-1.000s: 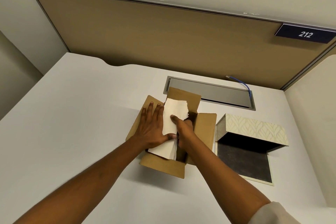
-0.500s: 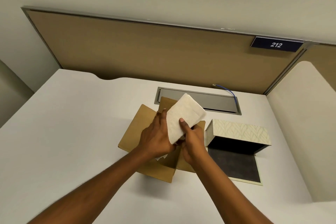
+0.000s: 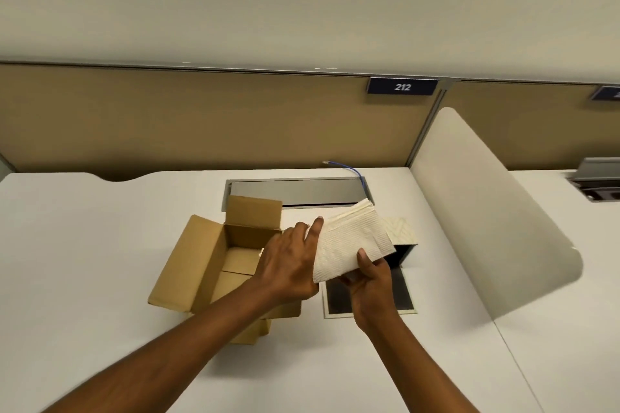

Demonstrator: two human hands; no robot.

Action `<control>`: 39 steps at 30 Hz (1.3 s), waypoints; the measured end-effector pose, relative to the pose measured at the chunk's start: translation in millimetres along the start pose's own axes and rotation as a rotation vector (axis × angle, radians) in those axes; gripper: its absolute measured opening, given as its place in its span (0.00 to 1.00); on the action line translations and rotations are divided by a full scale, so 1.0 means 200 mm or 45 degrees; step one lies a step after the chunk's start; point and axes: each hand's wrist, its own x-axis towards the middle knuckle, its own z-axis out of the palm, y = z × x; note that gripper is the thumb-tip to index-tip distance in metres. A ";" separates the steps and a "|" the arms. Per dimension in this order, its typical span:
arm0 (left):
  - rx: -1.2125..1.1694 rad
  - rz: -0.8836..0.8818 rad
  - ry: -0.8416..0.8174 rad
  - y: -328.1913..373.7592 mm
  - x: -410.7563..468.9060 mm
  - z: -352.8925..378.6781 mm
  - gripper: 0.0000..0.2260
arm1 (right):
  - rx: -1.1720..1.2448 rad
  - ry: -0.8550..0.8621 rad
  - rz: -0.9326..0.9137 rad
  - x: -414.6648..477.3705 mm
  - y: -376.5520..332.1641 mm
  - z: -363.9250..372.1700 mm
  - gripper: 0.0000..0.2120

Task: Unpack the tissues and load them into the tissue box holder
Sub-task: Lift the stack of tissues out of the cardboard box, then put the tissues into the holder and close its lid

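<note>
A stack of white tissues (image 3: pixel 349 241) is held in the air between both hands. My left hand (image 3: pixel 290 261) grips its left edge and my right hand (image 3: pixel 369 282) holds its lower right corner from beneath. The stack hovers over the tissue box holder (image 3: pixel 401 233), a cream patterned box with a dark inside and an open dark base flap (image 3: pixel 337 300) lying flat on the desk. The holder is mostly hidden behind the tissues and my right hand. To the left stands the open brown cardboard box (image 3: pixel 208 261); its visible inside shows no tissues.
The white desk (image 3: pixel 84 261) has a grey cable tray (image 3: pixel 295 191) at the back with a blue cable (image 3: pixel 352 171). A tan partition (image 3: pixel 201 117) rises behind. A curved white divider (image 3: pixel 486 218) closes off the right side.
The tissue stack has come out of the cardboard box and moved right, over the holder, with both hands on it. The camera has tilted up and shifted right.
</note>
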 end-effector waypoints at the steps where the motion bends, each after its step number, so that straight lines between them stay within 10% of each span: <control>1: -0.005 0.026 -0.020 0.03 0.02 0.01 0.49 | 0.004 0.044 -0.039 0.00 -0.03 -0.05 0.25; 5: 0.051 0.099 -0.142 0.13 0.09 0.09 0.50 | -0.371 0.204 -0.417 0.02 -0.19 -0.28 0.45; 11: 0.124 0.194 -0.272 0.24 0.18 0.28 0.52 | -2.080 -0.123 -1.157 0.12 -0.22 -0.56 0.57; 15: 0.126 0.231 -0.334 0.29 0.24 0.44 0.50 | -2.616 -0.219 -1.072 0.18 -0.08 -0.68 0.57; 24: 0.187 0.258 -0.602 0.32 0.35 0.75 0.51 | -2.896 -0.327 -0.906 0.42 0.16 -0.93 0.30; 39: 0.203 0.231 -0.728 0.32 0.48 0.93 0.51 | -2.936 -0.546 -0.563 0.59 0.18 -1.01 0.32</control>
